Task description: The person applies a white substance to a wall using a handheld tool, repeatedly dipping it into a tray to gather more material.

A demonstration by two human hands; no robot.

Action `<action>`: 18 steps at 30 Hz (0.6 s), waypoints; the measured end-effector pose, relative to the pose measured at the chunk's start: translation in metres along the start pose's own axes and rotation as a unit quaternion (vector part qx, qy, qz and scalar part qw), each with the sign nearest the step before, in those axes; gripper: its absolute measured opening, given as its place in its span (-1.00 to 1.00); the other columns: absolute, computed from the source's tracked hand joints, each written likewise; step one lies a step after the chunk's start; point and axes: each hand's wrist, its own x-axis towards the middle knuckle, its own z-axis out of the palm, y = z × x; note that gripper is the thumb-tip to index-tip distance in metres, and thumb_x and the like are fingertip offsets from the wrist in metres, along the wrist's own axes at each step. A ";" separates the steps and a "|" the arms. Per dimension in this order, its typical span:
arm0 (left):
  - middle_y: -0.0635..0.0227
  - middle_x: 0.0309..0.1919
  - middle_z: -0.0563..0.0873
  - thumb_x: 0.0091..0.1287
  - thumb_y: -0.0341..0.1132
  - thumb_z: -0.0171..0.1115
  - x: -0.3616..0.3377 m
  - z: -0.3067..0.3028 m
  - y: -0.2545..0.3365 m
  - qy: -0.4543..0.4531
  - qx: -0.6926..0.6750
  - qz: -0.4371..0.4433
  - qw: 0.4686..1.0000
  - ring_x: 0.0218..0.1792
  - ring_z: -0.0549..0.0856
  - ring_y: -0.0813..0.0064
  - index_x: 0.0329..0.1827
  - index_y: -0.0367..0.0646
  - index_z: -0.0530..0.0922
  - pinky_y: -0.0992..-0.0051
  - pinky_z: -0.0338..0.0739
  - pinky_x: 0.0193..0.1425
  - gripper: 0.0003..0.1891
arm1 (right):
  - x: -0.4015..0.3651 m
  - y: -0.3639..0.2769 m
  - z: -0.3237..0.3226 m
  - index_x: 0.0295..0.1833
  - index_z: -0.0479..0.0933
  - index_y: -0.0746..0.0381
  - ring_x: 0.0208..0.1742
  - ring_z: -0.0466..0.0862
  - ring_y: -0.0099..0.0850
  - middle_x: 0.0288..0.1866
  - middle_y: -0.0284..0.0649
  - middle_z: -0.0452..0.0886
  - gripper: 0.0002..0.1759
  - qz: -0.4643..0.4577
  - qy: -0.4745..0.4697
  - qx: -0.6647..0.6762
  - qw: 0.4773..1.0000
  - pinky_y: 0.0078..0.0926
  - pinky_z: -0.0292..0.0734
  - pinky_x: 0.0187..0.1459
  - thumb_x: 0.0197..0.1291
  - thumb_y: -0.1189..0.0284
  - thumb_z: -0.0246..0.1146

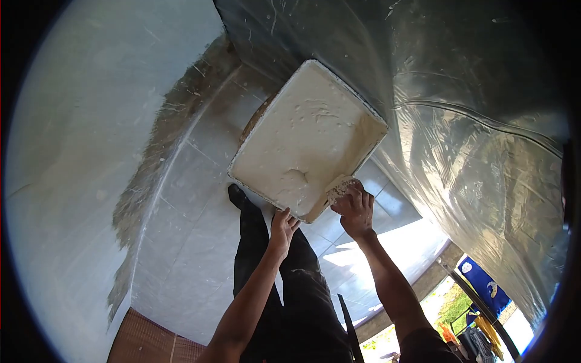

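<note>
A large rectangular tub (242, 148) with pale, creamy wet material (284, 139) in it is in the upper middle of the head view. My left hand (283, 228) is at the tub's near edge, its fingers against the rim. At the near right corner, my right hand (356, 209) is closed around a lumpy, coated piece (340, 187), which looks like a sponge or rag covered in the pale material. A small hollow marks the surface near the tub's lower middle.
A pale wall (78, 151) with a rough brown lower band curves along the left. Plastic sheeting (460, 151) hangs at the right. Grey floor tiles (187, 199) lie below, with my legs and dark shoe on them. Colourful items show at the bottom right.
</note>
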 end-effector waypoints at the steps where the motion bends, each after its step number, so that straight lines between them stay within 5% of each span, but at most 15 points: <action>1: 0.13 0.43 0.42 0.43 0.03 0.20 0.000 -0.001 0.000 -0.005 0.004 0.004 1.000 0.50 0.36 0.10 0.50 -0.15 0.22 0.02 0.09 0.62 -0.30 | 0.003 0.004 0.004 -0.13 0.56 0.15 0.37 0.42 -0.04 0.21 -0.17 0.42 -0.68 -0.023 -0.001 -0.010 1.000 0.02 0.33 0.10 -0.02 0.46 0.48; 4: 0.19 0.40 0.45 0.41 0.05 0.22 0.003 -0.004 -0.004 -0.007 0.001 0.011 1.000 0.48 0.38 0.15 0.47 -0.09 0.27 0.04 0.09 0.60 -0.33 | 0.001 0.010 0.014 -0.15 0.57 0.09 0.38 0.41 -0.07 0.22 -0.22 0.42 -0.74 -0.070 -0.007 -0.072 0.995 0.00 0.33 0.07 0.09 0.32 0.47; 10: 0.15 0.37 0.47 0.40 -0.01 0.24 0.006 0.008 0.003 0.036 -0.043 0.004 0.998 0.43 0.43 0.18 0.45 -0.13 0.30 0.09 0.19 0.56 -0.36 | 0.002 0.006 0.012 0.19 0.62 -0.11 0.36 0.39 -0.10 0.21 -0.23 0.37 -0.56 -0.093 -0.043 -0.156 0.982 0.01 0.37 0.05 0.18 0.14 0.43; 13: 0.14 0.35 0.47 0.40 -0.05 0.25 0.007 0.019 0.008 0.044 -0.069 0.009 0.997 0.39 0.46 0.19 0.45 -0.15 0.30 0.10 0.26 0.52 -0.36 | -0.008 -0.006 0.013 0.32 0.57 -0.20 0.35 0.37 -0.07 0.19 -0.21 0.35 -0.46 -0.052 -0.052 -0.122 0.990 0.00 0.40 0.03 0.20 0.13 0.42; 18: 0.14 0.36 0.46 0.39 -0.06 0.26 0.004 0.029 0.016 0.048 -0.089 0.017 0.995 0.39 0.46 0.18 0.46 -0.16 0.28 0.10 0.29 0.49 -0.34 | -0.061 -0.051 0.027 0.30 0.57 -0.07 0.18 0.50 0.06 0.13 -0.05 0.38 -0.47 0.066 -0.082 -0.043 0.993 0.02 0.50 -0.01 0.19 0.25 0.42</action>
